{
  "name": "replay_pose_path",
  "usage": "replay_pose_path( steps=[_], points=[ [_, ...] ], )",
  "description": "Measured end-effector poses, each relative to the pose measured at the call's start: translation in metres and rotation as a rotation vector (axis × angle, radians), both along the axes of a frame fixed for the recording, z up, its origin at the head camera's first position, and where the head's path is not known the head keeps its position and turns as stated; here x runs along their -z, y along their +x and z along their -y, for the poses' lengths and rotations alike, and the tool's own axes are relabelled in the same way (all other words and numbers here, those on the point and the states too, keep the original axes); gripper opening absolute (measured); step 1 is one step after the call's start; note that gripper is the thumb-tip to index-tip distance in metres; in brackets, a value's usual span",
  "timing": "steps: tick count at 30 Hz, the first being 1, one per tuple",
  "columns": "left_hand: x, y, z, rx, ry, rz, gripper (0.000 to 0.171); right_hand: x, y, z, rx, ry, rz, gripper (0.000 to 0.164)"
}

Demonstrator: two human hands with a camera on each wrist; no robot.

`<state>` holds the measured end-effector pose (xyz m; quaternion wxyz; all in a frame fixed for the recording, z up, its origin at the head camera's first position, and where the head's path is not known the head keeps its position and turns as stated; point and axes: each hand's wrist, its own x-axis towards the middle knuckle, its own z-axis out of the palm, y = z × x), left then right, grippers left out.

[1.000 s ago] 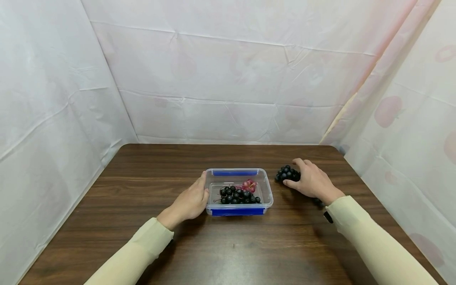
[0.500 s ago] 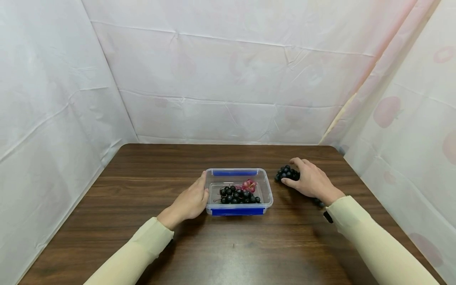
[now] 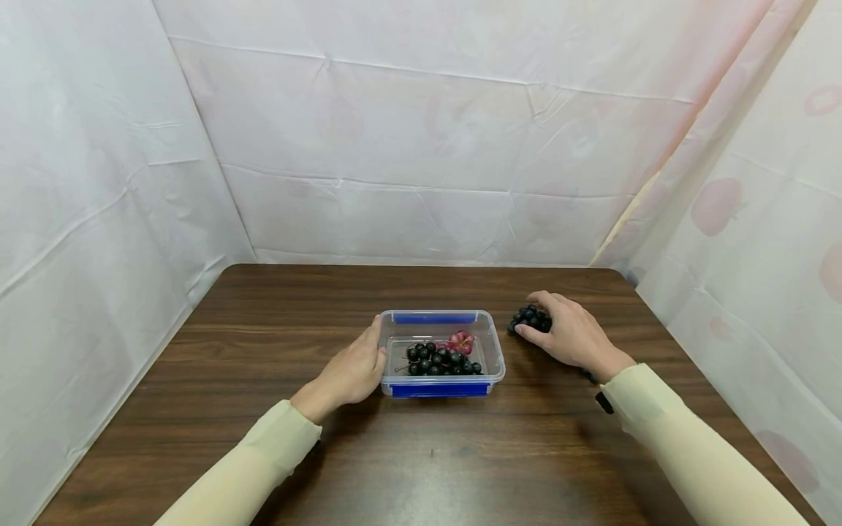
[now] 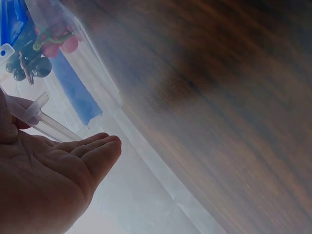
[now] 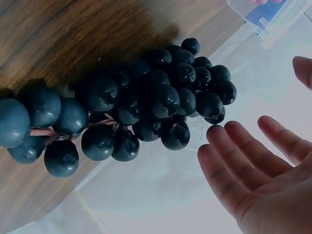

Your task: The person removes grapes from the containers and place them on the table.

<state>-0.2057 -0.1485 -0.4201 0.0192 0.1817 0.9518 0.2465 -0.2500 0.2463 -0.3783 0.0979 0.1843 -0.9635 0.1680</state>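
A clear plastic box (image 3: pixel 496 358) with blue clips stands mid-table. In it lie dark grapes (image 3: pixel 434 361) and a small red bunch (image 3: pixel 462 342). My left hand (image 3: pixel 351 365) rests against the box's left side; the left wrist view shows its fingers extended along the wall. To the right of the box lies a long bunch of dark grapes (image 5: pixel 165 97), partly hidden under my right hand (image 3: pixel 574 332) in the head view. In the right wrist view, the fingers (image 5: pixel 243 161) are spread and apart from the bunch's far end.
The dark wood table (image 3: pixel 283 307) carries all of this. White sheeting hangs behind it and along both sides. A small black device (image 3: pixel 604 402) sits at the right cuff.
My right hand has shifted slightly to the left, over the dark grape bunch. The left hand and the box have not visibly moved.
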Motion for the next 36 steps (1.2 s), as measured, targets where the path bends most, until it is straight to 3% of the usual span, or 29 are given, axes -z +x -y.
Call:
replay_pose_path(
  steps=[24,36],
  points=[
    [-0.002,0.001,0.000,-0.002,0.008,0.017,0.068,-0.003,0.004,0.013,-0.047,-0.014,-0.073,0.057],
    [-0.001,0.001,0.000,-0.005,0.001,0.005,0.068,-0.003,0.007,0.021,-0.093,-0.036,-0.041,0.057]
  ],
)
